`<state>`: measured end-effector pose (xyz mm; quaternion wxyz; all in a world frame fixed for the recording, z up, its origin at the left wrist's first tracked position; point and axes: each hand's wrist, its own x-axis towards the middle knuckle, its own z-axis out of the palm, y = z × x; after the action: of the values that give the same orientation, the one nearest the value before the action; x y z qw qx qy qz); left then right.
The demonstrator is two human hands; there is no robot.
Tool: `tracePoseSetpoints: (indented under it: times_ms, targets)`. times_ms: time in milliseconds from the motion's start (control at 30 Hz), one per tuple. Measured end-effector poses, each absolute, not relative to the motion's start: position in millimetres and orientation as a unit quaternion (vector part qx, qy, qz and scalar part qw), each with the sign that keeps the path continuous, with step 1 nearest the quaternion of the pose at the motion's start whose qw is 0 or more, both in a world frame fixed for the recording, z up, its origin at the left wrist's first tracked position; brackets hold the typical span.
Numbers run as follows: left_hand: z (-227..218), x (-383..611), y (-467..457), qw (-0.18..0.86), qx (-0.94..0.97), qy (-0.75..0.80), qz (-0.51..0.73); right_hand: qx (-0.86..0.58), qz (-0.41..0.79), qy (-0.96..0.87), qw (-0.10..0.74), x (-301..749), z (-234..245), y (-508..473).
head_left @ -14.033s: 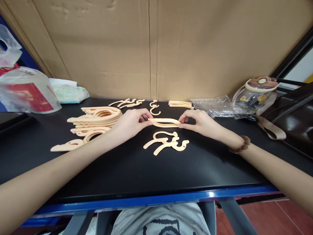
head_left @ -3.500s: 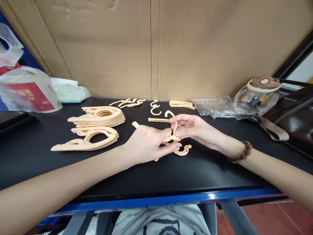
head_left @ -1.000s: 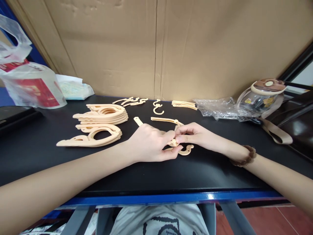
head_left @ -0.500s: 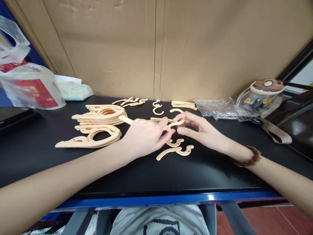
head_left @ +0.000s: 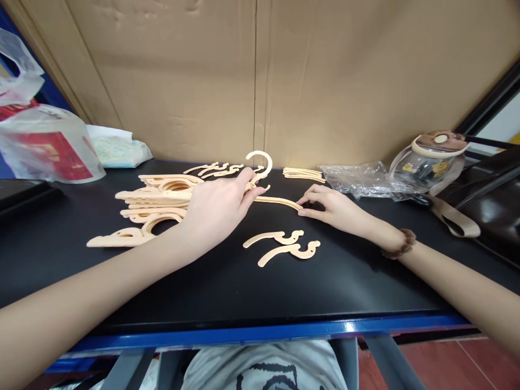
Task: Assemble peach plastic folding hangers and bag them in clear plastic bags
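Note:
Between the fingers of my left hand (head_left: 221, 208) is a partly hidden cream plastic hanger piece, its curved hook (head_left: 266, 162) standing up above the fingertips. My right hand (head_left: 331, 208) pinches the right end of a long, slightly curved hanger arm (head_left: 280, 201). That arm's left end passes close to my left fingertips; whether it touches the held piece I cannot tell. In front of both hands lie two hanger arms with rounded joint ends, a nearer one (head_left: 280, 252) and a farther one (head_left: 264, 236).
Folded hangers (head_left: 134, 197) are stacked left, partly behind my left hand. Small hanger parts (head_left: 221, 170) and a pile of strips (head_left: 303, 174) lie at the back. Crumpled clear plastic (head_left: 361, 179), a clear bottle (head_left: 426, 162) and a dark bag (head_left: 491, 200) are right. A plastic bag (head_left: 52, 146) and tissue pack (head_left: 117, 149) stand left.
My left hand has moved left with its piece, whose hook now points up. My right hand has let go of the curved piece near the left fingers and now pinches the long arm's end.

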<state>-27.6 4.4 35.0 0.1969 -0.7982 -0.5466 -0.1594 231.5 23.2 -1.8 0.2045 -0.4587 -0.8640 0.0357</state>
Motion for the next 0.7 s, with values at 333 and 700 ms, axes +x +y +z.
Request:
tracePoseSetpoints:
  times_ms: [333, 700]
  targets:
    - [36, -28, 8, 0.178, -0.793, -0.566, -0.137, -0.453, 0.036, -0.857, 0.241, 227, -2, 21]
    - [32, -31, 10, 0.17, -0.798, -0.562, -0.139, -0.508, 0.075, -0.813, 0.275, 223, -5, 25]
